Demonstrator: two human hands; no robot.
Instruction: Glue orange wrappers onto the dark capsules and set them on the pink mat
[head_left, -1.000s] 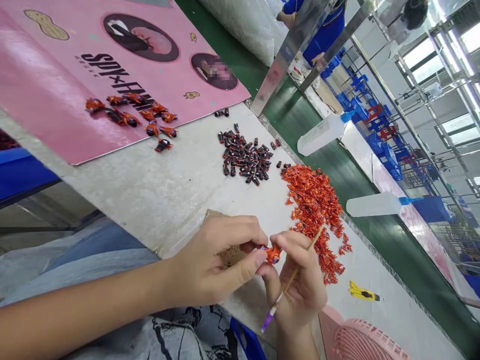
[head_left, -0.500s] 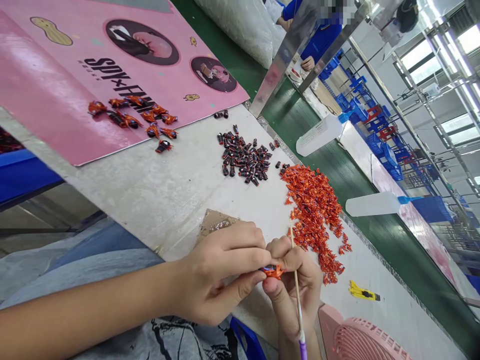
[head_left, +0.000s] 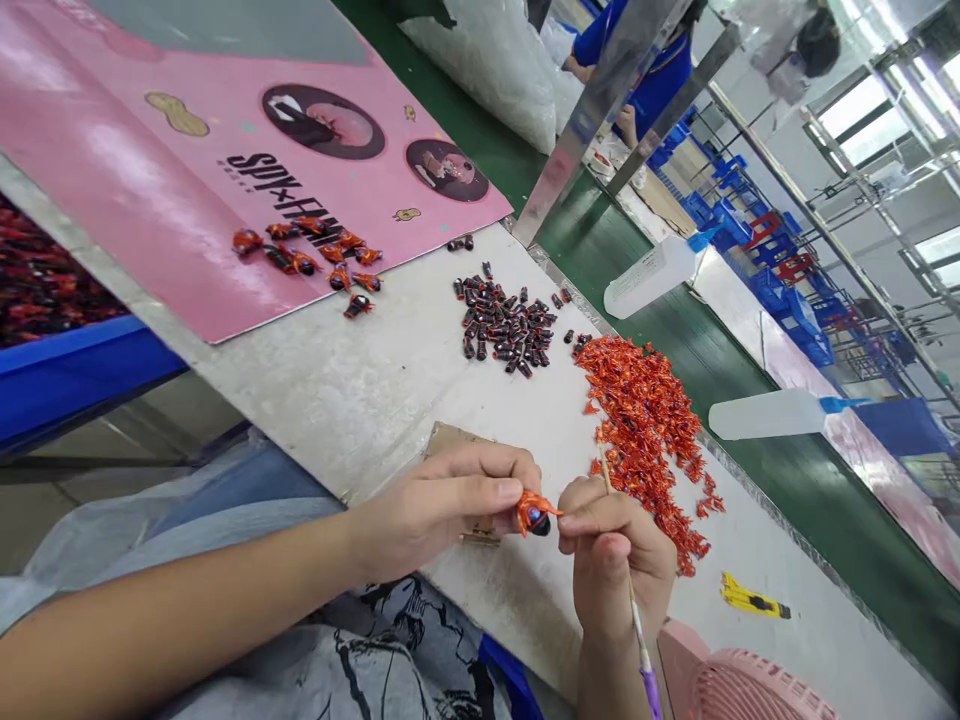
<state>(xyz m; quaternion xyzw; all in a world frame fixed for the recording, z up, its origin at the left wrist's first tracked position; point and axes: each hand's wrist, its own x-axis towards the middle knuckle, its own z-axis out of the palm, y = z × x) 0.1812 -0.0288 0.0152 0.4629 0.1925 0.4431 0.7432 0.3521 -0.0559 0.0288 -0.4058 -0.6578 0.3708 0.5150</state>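
Room around the orange pile (head_left: 646,425)
Bare bench (head_left: 352,390) lies left of it; dark pieces (head_left: 506,325) crowd its far-left, yellow cutter (head_left: 752,597) and pink fan (head_left: 742,685) its near-right.

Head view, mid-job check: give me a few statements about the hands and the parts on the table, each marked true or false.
1. The left hand pinches a small orange piece. True.
2. The right hand is empty. False: it holds a thin stick with a purple end.
3. The orange pile lies on the pink board. False: it lies on the grey table, beside the dark pile.
4. A yellow knife lies on the table near the pink fan. True.
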